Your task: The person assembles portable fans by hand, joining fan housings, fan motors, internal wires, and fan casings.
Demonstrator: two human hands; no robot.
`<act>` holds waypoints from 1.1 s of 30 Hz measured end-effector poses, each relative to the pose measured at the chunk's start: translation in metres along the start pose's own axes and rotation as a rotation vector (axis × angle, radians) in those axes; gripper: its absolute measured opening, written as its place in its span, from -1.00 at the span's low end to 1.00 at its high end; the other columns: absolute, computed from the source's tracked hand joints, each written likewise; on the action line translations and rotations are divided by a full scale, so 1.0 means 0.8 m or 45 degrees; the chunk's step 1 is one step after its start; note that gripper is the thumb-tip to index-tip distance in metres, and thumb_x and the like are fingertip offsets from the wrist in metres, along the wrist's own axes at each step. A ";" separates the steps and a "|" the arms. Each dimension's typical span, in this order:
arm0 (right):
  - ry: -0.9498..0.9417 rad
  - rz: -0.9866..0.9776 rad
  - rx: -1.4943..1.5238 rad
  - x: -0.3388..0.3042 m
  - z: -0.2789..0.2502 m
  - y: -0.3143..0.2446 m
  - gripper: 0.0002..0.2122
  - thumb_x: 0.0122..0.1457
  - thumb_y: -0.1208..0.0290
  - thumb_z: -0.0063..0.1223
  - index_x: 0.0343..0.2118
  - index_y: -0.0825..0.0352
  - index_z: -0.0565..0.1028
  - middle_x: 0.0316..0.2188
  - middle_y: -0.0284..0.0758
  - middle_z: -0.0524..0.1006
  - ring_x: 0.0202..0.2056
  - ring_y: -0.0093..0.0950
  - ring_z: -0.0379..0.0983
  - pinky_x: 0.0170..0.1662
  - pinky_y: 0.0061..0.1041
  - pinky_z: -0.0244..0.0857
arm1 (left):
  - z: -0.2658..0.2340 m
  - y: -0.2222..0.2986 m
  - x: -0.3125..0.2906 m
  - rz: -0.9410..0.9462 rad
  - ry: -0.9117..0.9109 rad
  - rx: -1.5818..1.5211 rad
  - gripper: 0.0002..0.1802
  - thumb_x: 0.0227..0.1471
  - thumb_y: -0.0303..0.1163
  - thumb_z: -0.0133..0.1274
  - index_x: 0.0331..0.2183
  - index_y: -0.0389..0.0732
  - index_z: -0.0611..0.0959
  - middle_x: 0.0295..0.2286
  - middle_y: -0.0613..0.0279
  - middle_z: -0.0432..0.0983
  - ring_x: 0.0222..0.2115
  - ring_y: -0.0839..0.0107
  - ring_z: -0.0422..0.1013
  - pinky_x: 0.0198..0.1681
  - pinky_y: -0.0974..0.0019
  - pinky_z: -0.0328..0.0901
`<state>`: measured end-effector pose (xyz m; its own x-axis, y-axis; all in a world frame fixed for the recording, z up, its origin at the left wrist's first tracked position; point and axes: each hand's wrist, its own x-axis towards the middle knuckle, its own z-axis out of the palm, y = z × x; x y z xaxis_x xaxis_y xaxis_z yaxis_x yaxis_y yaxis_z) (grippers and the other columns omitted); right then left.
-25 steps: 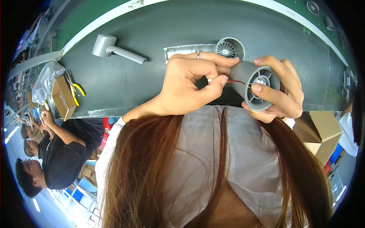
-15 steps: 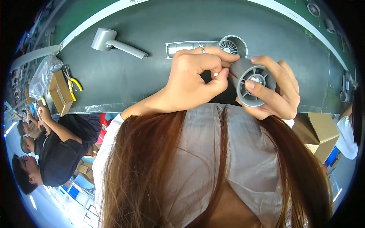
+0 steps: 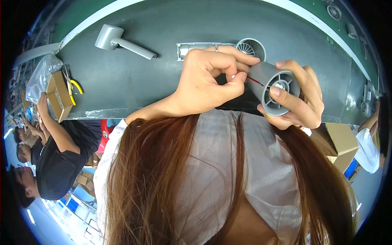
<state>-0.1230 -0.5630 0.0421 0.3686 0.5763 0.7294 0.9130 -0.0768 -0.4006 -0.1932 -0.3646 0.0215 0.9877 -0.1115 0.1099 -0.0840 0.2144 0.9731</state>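
My left hand (image 3: 210, 77) is closed, thumb and index finger pinching a red wire (image 3: 255, 82). A small white connector (image 3: 233, 76) pokes out between those fingers. The wire runs to a grey cylindrical fan housing (image 3: 259, 73). My right hand (image 3: 304, 96) grips that housing, thumb on the spoked open end and fingers curled around the far side. Behind my left hand lies a grey half-shell handle (image 3: 184, 52), partly hidden by it. A round grey shell with radial vanes (image 3: 250, 48) adjoins it.
A grey hammer-shaped shell (image 3: 109, 37) lies at the back left of the dark green worktable (image 3: 134, 90). Farther left are yellow-handled pliers (image 3: 74, 83), an open cardboard box (image 3: 59, 98) and a clear plastic bag (image 3: 43, 77). A co-worker in black (image 3: 61, 163) sits at left.
The fan housing in my right hand has shifted slightly right and tilted. More of the red wire shows between it and my left hand. The co-worker's arm at left has moved.
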 end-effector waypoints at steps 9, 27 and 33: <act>0.007 -0.009 -0.016 0.006 0.002 0.001 -0.66 -0.43 0.56 0.33 -0.43 0.27 0.60 -0.35 -0.06 0.54 -0.63 -0.49 0.27 -0.62 -0.65 0.13 | 0.001 -0.008 0.000 -0.004 0.051 0.249 -0.82 -0.04 -0.69 0.03 -0.64 -0.42 0.50 -0.25 -0.10 0.53 -0.35 0.41 0.50 -0.24 0.41 0.40; -0.390 0.073 -0.412 0.032 -0.009 -0.002 -0.67 -0.49 0.56 0.25 -0.48 0.33 0.53 -0.33 -0.16 0.48 -0.54 -0.36 0.31 -0.54 -0.49 0.23 | -0.041 -0.015 0.026 0.201 -0.077 1.442 -0.55 -0.37 -0.36 0.34 -0.30 -0.24 0.61 -0.28 0.13 0.54 -0.09 0.16 0.35 -0.04 0.14 0.23; -0.506 0.069 -0.382 0.040 0.006 -0.001 -0.66 -0.47 0.55 0.25 -0.46 0.32 0.52 -0.27 -0.19 0.47 -0.51 -0.37 0.33 -0.50 -0.48 0.26 | -0.034 -0.019 0.023 0.151 -0.021 1.397 -0.59 -0.33 -0.41 0.32 -0.30 -0.22 0.60 -0.33 0.13 0.55 -0.17 0.17 0.41 -0.10 0.13 0.26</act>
<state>-0.1129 -0.5409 0.0631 0.3749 0.8259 0.4211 0.9260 -0.3121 -0.2123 -0.1704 -0.3431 0.0028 0.9644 -0.1618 0.2094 -0.2579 -0.7524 0.6061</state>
